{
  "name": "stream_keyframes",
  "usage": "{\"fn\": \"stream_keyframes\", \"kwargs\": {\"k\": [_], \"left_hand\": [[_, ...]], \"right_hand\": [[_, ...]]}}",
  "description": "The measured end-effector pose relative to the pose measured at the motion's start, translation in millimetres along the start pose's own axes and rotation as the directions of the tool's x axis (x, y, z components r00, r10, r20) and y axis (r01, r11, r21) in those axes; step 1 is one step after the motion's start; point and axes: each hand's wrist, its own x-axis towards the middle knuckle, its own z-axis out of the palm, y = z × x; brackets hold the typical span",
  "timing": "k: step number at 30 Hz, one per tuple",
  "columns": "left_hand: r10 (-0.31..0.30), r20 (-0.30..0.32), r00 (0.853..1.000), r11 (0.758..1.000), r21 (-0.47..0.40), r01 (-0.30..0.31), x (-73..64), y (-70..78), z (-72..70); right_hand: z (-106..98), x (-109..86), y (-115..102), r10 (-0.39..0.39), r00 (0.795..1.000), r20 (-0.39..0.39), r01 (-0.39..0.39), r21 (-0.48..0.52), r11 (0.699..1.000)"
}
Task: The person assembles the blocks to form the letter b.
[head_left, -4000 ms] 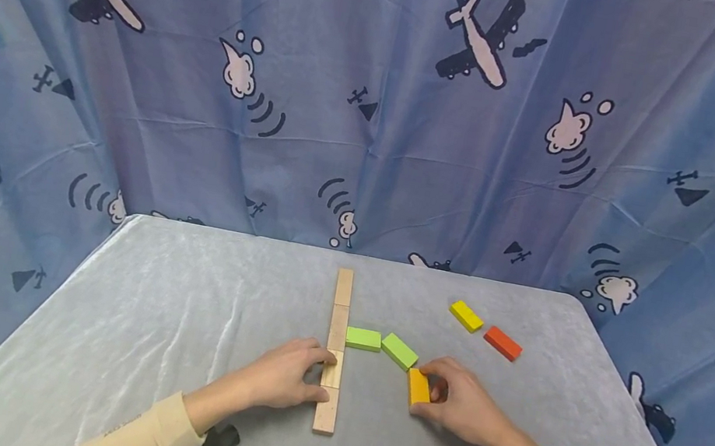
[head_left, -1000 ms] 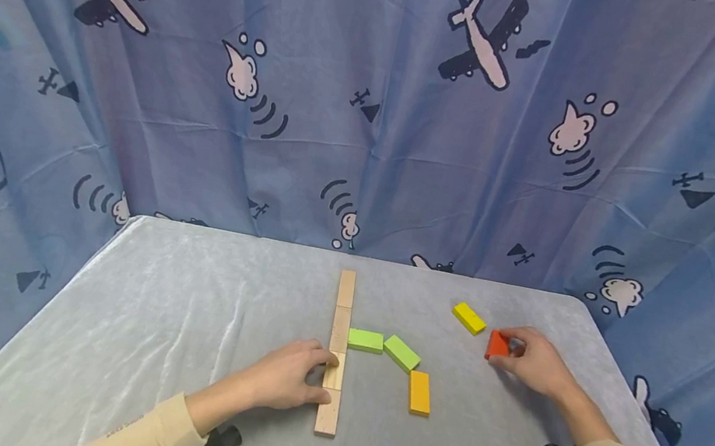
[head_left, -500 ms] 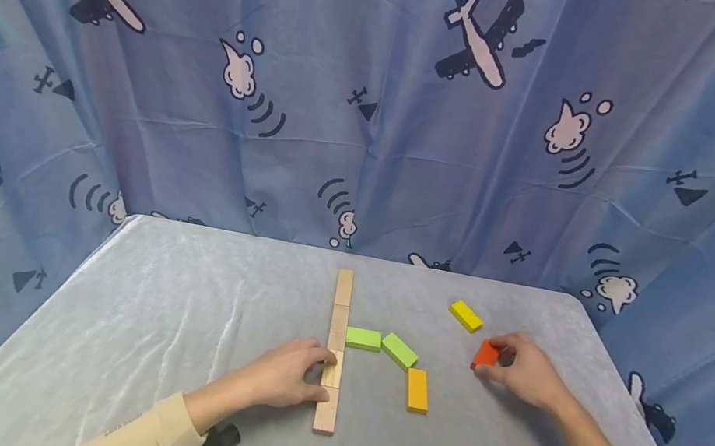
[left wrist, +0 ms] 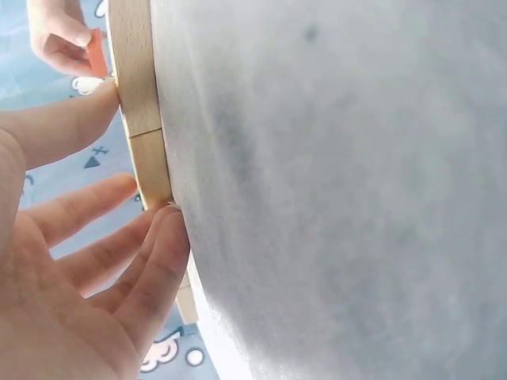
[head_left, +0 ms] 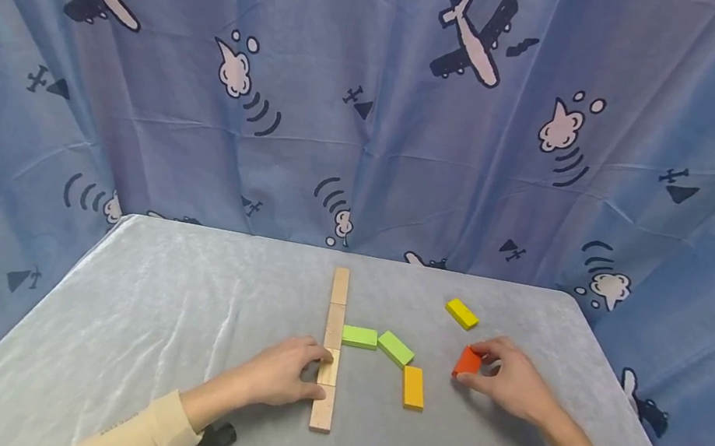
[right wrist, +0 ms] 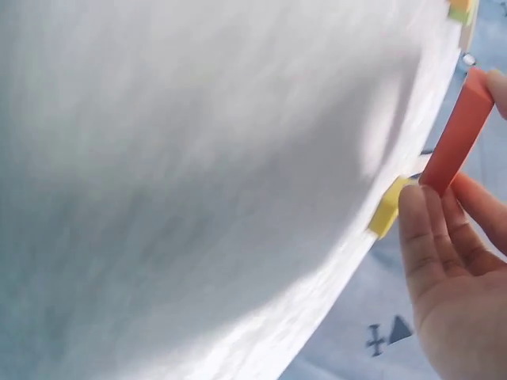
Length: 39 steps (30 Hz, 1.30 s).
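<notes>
A plain wooden block row [head_left: 334, 326] runs front to back down the middle of the table. My left hand [head_left: 283, 372] rests against its near half, thumb and fingertips touching the blocks; in the left wrist view the fingers [left wrist: 135, 269] lie fairly straight along the side. Between the thumb and fingers of my right hand [head_left: 515, 384] is a red block [head_left: 467, 361], pinched by its ends and held above the cloth in the right wrist view. Two green blocks [head_left: 360, 337] and an orange block [head_left: 413, 388] curve away from the row to the right.
A yellow block [head_left: 461, 314] lies farther back, beyond my right hand. Grey-white cloth covers the table [head_left: 176, 287]. Behind it hangs a blue curtain [head_left: 316, 129] printed with planes.
My right hand set the orange block down, let go, then gripped the red block at the right. It has since brought it left and nearer. My left hand stays at the row.
</notes>
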Motion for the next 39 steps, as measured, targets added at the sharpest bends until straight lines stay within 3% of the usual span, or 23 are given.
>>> {"fn": "stream_keyframes", "kwargs": {"k": [13, 29, 39], "left_hand": [[0.005, -0.003, 1.0, 1.0, 0.007, -0.005, -1.0, 0.5, -1.6], [0.001, 0.003, 1.0, 1.0, -0.002, -0.001, -1.2, -0.2, -1.5], [0.004, 0.007, 1.0, 1.0, 0.006, -0.004, -0.8, -0.5, -0.6]], "right_hand": [[11.8, -16.1, -36.6, -0.064, 0.998, -0.023, 0.064, 0.036, 0.997], [26.0, -38.2, -62.2, -0.09, 0.996, 0.009, 0.089, 0.061, 0.994], [39.3, -52.4, -78.5, -0.106, 0.992, 0.075, 0.102, 0.052, 0.993]]}}
